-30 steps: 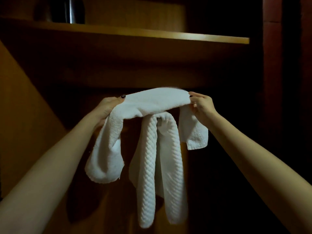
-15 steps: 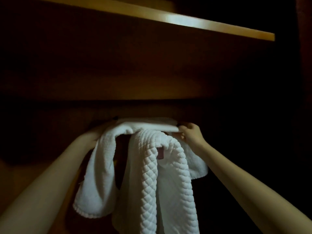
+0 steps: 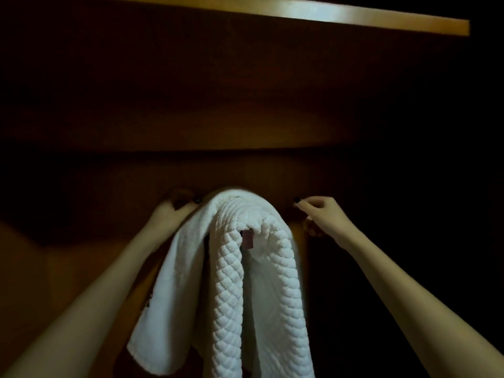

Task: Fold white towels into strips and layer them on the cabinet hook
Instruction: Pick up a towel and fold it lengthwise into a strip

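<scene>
Two white towels hang together from a spot on the dark cabinet wall; the hook itself is hidden under them. The quilted towel (image 3: 234,282) drapes in front as a folded strip, with a small dark red label (image 3: 247,239) near its top. The plain terry towel (image 3: 169,290) lies over and behind it, its left end hanging lower left. My left hand (image 3: 174,211) pinches the plain towel's top left edge. My right hand (image 3: 320,211) hovers just right of the towels, not touching them and holding nothing.
A wooden shelf edge (image 3: 354,16) runs across the top, lit brighter than the rest. The cabinet's back panel (image 3: 245,105) is dark brown. A lighter wooden side panel (image 3: 41,268) shows at the lower left. The right side is almost black.
The plain towel, held stretched between both hands a second ago, now lies draped over the quilted towel. My right hand has let go and moved a little to the right.
</scene>
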Motion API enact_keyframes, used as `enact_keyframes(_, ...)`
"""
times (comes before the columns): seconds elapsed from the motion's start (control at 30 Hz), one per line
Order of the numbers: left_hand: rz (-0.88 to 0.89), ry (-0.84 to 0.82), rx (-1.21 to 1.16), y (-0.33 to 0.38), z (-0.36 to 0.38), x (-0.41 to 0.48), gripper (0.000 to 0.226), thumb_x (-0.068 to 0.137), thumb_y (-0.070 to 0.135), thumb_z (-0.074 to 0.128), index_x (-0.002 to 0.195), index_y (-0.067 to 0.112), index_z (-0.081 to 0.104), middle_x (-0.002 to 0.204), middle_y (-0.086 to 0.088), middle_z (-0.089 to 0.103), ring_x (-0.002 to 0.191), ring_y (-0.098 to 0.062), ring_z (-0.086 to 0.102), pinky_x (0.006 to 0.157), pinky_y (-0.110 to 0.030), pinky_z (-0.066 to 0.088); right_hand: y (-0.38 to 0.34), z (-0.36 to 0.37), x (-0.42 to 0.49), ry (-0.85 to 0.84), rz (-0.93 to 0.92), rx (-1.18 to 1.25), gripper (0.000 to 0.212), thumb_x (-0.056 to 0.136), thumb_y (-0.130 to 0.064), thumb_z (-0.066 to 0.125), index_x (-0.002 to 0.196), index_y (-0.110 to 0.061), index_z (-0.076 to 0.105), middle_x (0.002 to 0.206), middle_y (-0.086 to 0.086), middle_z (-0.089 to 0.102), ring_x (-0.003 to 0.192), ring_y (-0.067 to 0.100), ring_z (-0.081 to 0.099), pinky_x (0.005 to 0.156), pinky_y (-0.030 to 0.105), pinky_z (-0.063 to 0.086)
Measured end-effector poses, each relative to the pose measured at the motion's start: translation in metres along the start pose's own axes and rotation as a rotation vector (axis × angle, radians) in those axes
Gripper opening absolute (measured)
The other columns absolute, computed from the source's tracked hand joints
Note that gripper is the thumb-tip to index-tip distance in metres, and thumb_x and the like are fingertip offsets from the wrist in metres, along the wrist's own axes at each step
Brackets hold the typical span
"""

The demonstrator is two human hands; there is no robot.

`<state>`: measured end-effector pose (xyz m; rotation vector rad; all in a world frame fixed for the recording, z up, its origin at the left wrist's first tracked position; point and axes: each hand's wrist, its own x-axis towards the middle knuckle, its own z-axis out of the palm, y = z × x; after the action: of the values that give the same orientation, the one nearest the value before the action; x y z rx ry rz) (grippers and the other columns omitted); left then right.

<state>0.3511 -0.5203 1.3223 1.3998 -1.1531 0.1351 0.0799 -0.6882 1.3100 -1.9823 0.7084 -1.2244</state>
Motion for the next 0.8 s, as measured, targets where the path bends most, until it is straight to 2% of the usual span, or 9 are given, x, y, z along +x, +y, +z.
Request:
enact_keyframes(0.13, 0.194, -0.084, -0.077, 0.019, 0.013, -0.032, 0.021, 0.094, 0.013, 0.060, 0.107, 0.029, 0.066, 0.106, 0.021, 0.066, 0.103, 0.010, 0.059, 0.089, -0.005, 0.043, -0.025, 0.010, 0.001, -0.142, -0.272, 0.026, 0.019, 0.096, -0.027, 0.061, 0.102, -0.015, 0.073, 0.080, -0.001, 0.072, 0.067, 0.005, 0.065, 0.063, 0.021, 0.052)
enact_keyframes(0.2, 0.191, -0.070, -0.087, 0.018, 0.018, -0.044, 0.027, 0.092, 0.013, 0.063, 0.111, 0.031, 0.064, 0.113, 0.019, 0.065, 0.109, 0.008, 0.057, 0.091, -0.006, 0.042, -0.041, 0.020, 0.004, -0.234, -0.351, 0.028, 0.018, 0.096, -0.025, 0.061, 0.107, -0.018, 0.073, 0.095, -0.004, 0.074, 0.082, 0.004, 0.069, 0.071, 0.023, 0.057)
enact_keyframes(0.27, 0.180, -0.012, -0.069, 0.013, 0.019, -0.054, 0.032, 0.091, 0.010, 0.065, 0.113, 0.031, 0.063, 0.114, 0.016, 0.064, 0.110, 0.007, 0.056, 0.090, -0.006, 0.042, -0.055, 0.028, 0.008, -0.293, -0.398, -0.027, 0.021, 0.094, -0.032, 0.063, 0.110, -0.023, 0.073, 0.100, -0.011, 0.073, 0.092, 0.000, 0.068, 0.076, 0.019, 0.056)
enact_keyframes(0.37, 0.151, 0.018, -0.063, 0.012, 0.020, -0.059, 0.032, 0.090, 0.011, 0.066, 0.116, 0.030, 0.065, 0.113, 0.018, 0.065, 0.112, 0.002, 0.058, 0.095, -0.017, 0.044, -0.065, 0.032, 0.016, -0.413, -0.353, 0.014, 0.014, 0.092, -0.034, 0.066, 0.102, -0.029, 0.073, 0.092, -0.017, 0.073, 0.090, -0.003, 0.068, 0.073, 0.011, 0.052)
enact_keyframes(0.43, 0.124, 0.006, -0.095, 0.014, 0.020, -0.057, 0.029, 0.091, 0.009, 0.065, 0.109, 0.031, 0.066, 0.111, 0.014, 0.067, 0.107, -0.005, 0.063, 0.093, -0.022, 0.048, -0.067, 0.033, 0.022, -0.443, -0.316, 0.067, 0.015, 0.093, -0.029, 0.065, 0.103, -0.022, 0.073, 0.094, -0.012, 0.074, 0.089, 0.001, 0.069, 0.071, 0.009, 0.051)
enact_keyframes(0.5, 0.081, -0.018, -0.134, 0.017, 0.022, -0.052, 0.028, 0.091, 0.007, 0.064, 0.100, 0.033, 0.064, 0.106, 0.007, 0.068, 0.097, -0.010, 0.065, 0.083, -0.020, 0.051, -0.069, 0.036, 0.026, -0.429, -0.319, 0.023, 0.020, 0.093, -0.025, 0.065, 0.109, -0.015, 0.070, 0.095, -0.010, 0.070, 0.083, 0.001, 0.066, 0.069, 0.007, 0.049)
enact_keyframes(0.6, 0.020, -0.035, -0.179, 0.020, 0.025, -0.046, 0.023, 0.090, 0.006, 0.064, 0.094, 0.028, 0.063, 0.088, 0.001, 0.069, 0.073, -0.005, 0.066, 0.063, -0.016, 0.051, -0.069, 0.044, 0.029, -0.417, -0.320, 0.006, 0.014, 0.094, -0.020, 0.064, 0.106, -0.015, 0.066, 0.088, -0.007, 0.066, 0.070, -0.006, 0.061, 0.064, 0.008, 0.047)
enact_keyframes(0.73, -0.035, -0.042, -0.226, 0.020, 0.018, -0.031, 0.013, 0.085, 0.007, 0.070, 0.092, 0.018, 0.068, 0.095, -0.001, 0.070, 0.089, -0.013, 0.065, 0.080, -0.026, 0.051, -0.071, 0.050, 0.035, -0.368, -0.343, -0.093, 0.006, 0.095, -0.017, 0.061, 0.099, -0.014, 0.065, 0.079, -0.009, 0.061, 0.065, -0.007, 0.057, 0.057, 0.004, 0.041)
enact_keyframes(0.8, -0.051, -0.069, -0.273, 0.024, 0.014, -0.022, 0.012, 0.085, 0.003, 0.069, 0.088, 0.015, 0.067, 0.089, -0.003, 0.070, 0.085, -0.015, 0.064, 0.078, -0.027, 0.050, -0.074, 0.050, 0.039, -0.354, -0.352, -0.162, 0.004, 0.095, -0.018, 0.061, 0.096, -0.017, 0.065, 0.082, -0.012, 0.061, 0.073, -0.004, 0.056, 0.058, 0.003, 0.039)
